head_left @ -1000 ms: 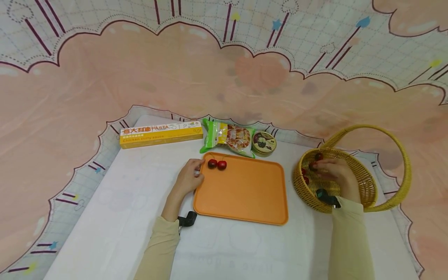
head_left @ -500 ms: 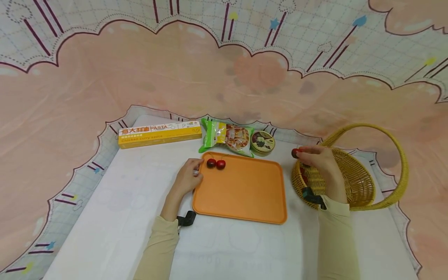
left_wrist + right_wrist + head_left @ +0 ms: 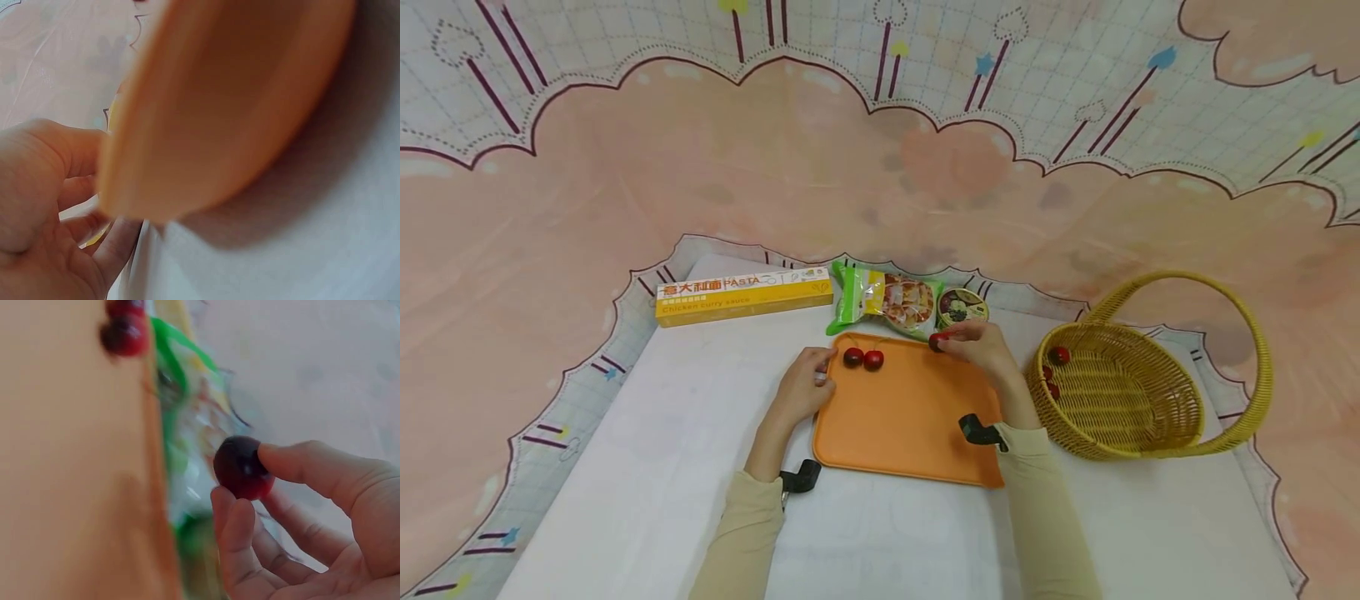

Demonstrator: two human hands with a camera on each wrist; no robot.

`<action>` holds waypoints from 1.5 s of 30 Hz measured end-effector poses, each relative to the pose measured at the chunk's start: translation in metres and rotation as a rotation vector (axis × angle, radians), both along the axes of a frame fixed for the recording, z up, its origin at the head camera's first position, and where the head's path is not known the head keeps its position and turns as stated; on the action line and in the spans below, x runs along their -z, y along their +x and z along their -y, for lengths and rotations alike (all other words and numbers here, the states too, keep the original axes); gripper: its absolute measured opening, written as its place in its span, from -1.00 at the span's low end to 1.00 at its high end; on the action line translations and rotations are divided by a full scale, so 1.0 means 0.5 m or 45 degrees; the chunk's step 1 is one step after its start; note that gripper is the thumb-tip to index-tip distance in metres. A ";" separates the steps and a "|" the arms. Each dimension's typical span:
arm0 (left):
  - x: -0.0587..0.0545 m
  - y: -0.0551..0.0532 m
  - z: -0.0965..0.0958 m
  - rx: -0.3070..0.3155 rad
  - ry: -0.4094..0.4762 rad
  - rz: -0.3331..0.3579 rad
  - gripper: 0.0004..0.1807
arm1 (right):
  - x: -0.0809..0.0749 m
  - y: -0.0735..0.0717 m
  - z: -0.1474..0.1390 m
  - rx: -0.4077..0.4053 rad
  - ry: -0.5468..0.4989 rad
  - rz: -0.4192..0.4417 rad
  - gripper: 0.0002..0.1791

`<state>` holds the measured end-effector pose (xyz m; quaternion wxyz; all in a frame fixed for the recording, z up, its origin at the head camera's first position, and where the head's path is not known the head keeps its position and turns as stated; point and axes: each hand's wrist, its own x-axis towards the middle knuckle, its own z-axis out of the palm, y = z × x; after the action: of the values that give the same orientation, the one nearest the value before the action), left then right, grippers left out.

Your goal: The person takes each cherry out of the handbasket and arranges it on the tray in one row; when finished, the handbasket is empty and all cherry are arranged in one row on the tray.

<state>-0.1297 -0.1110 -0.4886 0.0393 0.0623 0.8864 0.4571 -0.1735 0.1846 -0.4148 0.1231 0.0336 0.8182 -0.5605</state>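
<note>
Basket [image 3: 1112, 408] at the right edge of the worktop [image 3: 880, 550]; tray [image 3: 895, 425] central, right forearm [image 3: 1021, 404] covering its right edge; pasta box [image 3: 745, 300] and packet [image 3: 891, 298] line the far edge; left hand [image 3: 800, 387], fingers relaxed, touches the tray's left edge; tin [image 3: 964, 305] beside packet; three cherries [image 3: 1058, 356] in the basket, two in the tray's far left corner; right hand [image 3: 983, 346] fingers pinching another cherry [image 3: 242, 467] near its far edge!

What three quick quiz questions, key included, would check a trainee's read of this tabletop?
1. Multiple choice: what does the right hand pinch?
A) a spoon
B) a cherry
C) a tin lid

2. True or false: in the head view, the pasta box lies left of the snack bag.

3. Count: how many cherries lie on the orange tray?

Key: 1: B. 2: True. 3: Two.
</note>
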 end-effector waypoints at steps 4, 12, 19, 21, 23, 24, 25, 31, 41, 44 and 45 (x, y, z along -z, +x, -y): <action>0.000 0.001 0.001 -0.002 -0.004 -0.009 -0.43 | 0.033 0.001 0.051 0.005 0.016 0.019 -0.66; -0.003 0.003 0.001 0.011 0.001 -0.044 -0.43 | 0.074 0.001 0.105 -0.034 0.069 0.061 -0.69; -0.006 0.003 -0.001 0.003 0.015 -0.022 -0.43 | 0.088 0.003 0.119 -0.059 -0.028 0.056 -0.69; -0.007 0.003 -0.002 0.004 0.018 -0.018 -0.43 | 0.089 0.002 0.119 -0.070 -0.026 0.054 -0.68; -0.007 0.003 -0.002 0.005 0.016 -0.016 -0.43 | 0.088 0.002 0.118 -0.078 -0.015 0.059 -0.68; -0.007 0.003 -0.002 0.004 0.015 -0.015 -0.43 | 0.089 0.002 0.117 -0.084 -0.007 0.058 -0.69; -0.008 0.003 -0.002 0.005 0.012 -0.017 -0.43 | 0.089 0.002 0.116 -0.090 -0.009 0.055 -0.69; -0.008 0.003 -0.001 0.001 0.014 -0.013 -0.43 | 0.085 0.001 0.108 -0.086 -0.038 0.065 -0.70; -0.009 0.003 -0.003 -0.001 0.015 0.001 -0.42 | 0.053 0.005 0.066 -0.023 -0.005 0.012 -0.69; -0.008 0.003 -0.002 -0.001 0.011 -0.003 -0.42 | 0.035 0.004 0.035 -0.030 -0.004 0.001 -0.64; -0.008 0.003 -0.002 0.000 0.009 -0.007 -0.42 | 0.029 0.003 0.024 -0.019 -0.017 0.011 -0.63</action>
<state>-0.1283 -0.1099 -0.4848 0.0367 0.0637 0.8849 0.4600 -0.1720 0.1727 -0.4292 0.1308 0.0291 0.8141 -0.5650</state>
